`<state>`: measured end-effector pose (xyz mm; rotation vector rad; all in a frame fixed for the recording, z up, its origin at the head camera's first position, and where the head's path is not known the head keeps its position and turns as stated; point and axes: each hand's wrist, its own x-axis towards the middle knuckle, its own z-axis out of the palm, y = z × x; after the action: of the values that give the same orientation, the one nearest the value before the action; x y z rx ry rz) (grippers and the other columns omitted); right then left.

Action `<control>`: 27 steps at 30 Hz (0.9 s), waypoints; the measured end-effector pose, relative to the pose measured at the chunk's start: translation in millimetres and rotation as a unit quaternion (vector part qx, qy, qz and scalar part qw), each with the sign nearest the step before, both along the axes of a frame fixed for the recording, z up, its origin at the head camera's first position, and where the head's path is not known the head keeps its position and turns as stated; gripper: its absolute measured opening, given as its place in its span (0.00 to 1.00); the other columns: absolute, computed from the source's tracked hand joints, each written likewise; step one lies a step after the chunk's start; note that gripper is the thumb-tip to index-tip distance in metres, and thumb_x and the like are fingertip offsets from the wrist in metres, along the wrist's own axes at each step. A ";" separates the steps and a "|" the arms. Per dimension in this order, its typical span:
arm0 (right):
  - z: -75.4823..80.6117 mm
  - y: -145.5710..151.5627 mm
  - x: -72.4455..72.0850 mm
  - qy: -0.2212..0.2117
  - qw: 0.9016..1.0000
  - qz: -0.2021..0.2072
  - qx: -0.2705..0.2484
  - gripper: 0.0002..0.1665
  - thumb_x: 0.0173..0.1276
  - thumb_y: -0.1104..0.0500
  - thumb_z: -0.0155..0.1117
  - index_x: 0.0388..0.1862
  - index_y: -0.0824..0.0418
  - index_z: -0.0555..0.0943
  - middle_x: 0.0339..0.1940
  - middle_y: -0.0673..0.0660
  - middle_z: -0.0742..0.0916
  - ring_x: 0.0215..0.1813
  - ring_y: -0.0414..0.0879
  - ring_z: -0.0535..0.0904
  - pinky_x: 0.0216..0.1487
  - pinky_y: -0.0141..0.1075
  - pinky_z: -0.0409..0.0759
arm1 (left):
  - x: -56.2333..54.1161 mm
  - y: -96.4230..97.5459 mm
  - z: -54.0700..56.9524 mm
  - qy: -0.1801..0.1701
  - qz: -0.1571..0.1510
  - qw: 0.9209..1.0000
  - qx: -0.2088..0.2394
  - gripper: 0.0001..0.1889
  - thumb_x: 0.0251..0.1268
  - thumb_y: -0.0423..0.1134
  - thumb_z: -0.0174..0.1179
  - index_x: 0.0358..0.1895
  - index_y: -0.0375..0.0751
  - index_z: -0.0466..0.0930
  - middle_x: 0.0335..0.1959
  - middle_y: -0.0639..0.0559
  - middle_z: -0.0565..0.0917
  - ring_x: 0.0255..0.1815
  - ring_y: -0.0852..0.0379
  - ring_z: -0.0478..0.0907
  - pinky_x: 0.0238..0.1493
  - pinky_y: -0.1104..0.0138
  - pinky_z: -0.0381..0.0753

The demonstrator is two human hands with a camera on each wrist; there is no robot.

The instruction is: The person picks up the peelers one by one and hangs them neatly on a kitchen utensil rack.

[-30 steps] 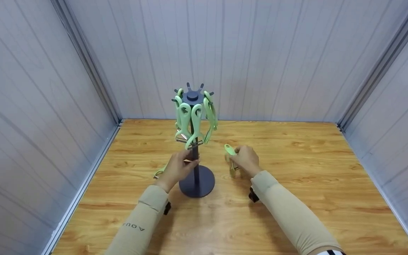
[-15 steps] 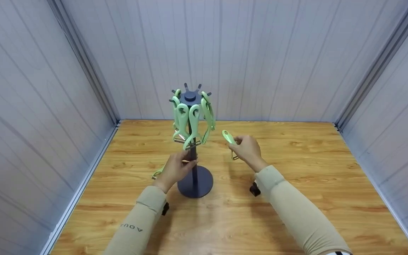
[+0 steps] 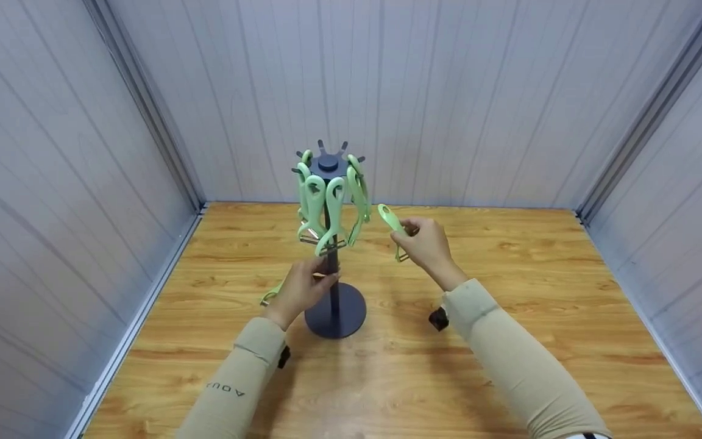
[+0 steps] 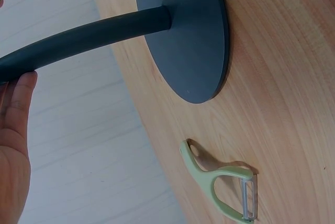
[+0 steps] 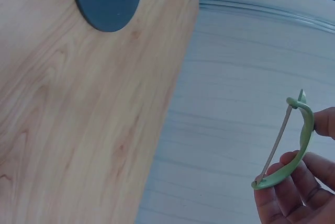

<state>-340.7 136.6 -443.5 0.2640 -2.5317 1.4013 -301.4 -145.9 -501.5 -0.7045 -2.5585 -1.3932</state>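
Observation:
Around the pole of a dark rotating-style utensil stand (image 3: 346, 320), my left hand (image 3: 300, 291) curls its thumb and fingers, just below the hanging tools. Several light green peelers (image 3: 314, 204) hang by their handle holes from the hooks at its top. Off to the right, my right hand (image 3: 429, 245) pinches another green peeler (image 3: 389, 217), raised above the table with its handle end up. The right wrist view shows thumb and fingers on the frame of this peeler (image 5: 306, 135), its blade to the left. One more peeler (image 4: 207, 177) lies on the table beyond my left hand.
The stand's round base (image 4: 193, 51) rests on a wood-grain table (image 3: 509, 341). Pale panel walls (image 3: 479, 103) enclose the table at the back and both sides. Bare hooks (image 3: 342, 147) point to the rear at the stand's top.
My right hand has lifted its peeler up from the table, away from me and slightly left. The left hand keeps its hold on the pole.

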 end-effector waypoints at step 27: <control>33.6 -4.2 11.0 0.067 0.994 0.058 -0.066 0.16 0.79 0.61 0.69 0.61 0.66 0.89 0.45 0.63 0.90 0.42 0.44 0.85 0.39 0.26 0.83 | -0.4 -0.2 0.1 -0.001 -0.004 1.000 0.009 0.06 0.77 0.29 0.67 0.51 0.36 0.87 0.48 0.40 0.92 0.52 0.44 0.91 0.53 0.55 0.94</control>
<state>-329.8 132.4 -409.9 0.4699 -2.3378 1.5308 -301.7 -146.1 -501.4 -0.7128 -2.5431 -1.4189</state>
